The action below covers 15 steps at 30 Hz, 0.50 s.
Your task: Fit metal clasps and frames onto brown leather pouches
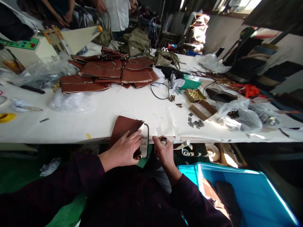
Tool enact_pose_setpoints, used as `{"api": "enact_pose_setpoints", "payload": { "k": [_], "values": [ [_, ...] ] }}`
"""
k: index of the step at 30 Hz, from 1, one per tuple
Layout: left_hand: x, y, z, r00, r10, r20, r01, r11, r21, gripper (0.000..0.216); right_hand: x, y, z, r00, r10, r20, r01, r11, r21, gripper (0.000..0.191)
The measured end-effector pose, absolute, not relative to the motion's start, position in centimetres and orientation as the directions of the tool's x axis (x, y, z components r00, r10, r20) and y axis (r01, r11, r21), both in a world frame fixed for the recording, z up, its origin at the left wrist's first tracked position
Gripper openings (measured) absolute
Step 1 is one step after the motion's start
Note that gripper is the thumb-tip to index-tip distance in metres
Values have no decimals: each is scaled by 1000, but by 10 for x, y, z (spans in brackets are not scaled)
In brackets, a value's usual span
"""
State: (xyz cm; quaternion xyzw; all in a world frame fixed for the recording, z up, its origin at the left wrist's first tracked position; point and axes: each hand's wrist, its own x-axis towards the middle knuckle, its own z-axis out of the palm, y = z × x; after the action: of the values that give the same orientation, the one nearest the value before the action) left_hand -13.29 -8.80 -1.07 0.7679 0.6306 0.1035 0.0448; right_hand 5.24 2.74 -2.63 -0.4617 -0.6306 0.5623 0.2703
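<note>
Head | blue bin (260, 198): leather (209, 189) | box (188, 97): gold fittings (196, 94) | right hand (165, 154): clasp (163, 140)

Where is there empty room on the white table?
Bare patch: the middle, between the brown leather piece under the left hand and the pile of brown leather panels. Another runs left toward the yellow tape roll. The right, around the open cardboard boxes and clear plastic bags, is crowded.
</note>
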Motion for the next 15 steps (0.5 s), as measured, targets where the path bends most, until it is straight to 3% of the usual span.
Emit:
{"api": "enact_pose_setpoints", "payload": {
  "k": [4,7,11,15],
  "values": [
    [-129,-90,-13,205,971,123,958,-225,175,63,67,-12,-61,-489,742,-459,276,-368,-888,46],
    [-124,-96,-5,209,966,150,959,-233,161,69,63,-21,-63,-498,750,-436,175,-405,-897,40],
    [-120,-109,23,221,941,255,941,-275,198,80,75,4,-23,-657,721,-223,192,-126,-973,16],
    [-121,-108,63,173,892,417,939,-278,205,46,89,46,38,-868,478,-134,273,233,-933,15]
  ]
}}
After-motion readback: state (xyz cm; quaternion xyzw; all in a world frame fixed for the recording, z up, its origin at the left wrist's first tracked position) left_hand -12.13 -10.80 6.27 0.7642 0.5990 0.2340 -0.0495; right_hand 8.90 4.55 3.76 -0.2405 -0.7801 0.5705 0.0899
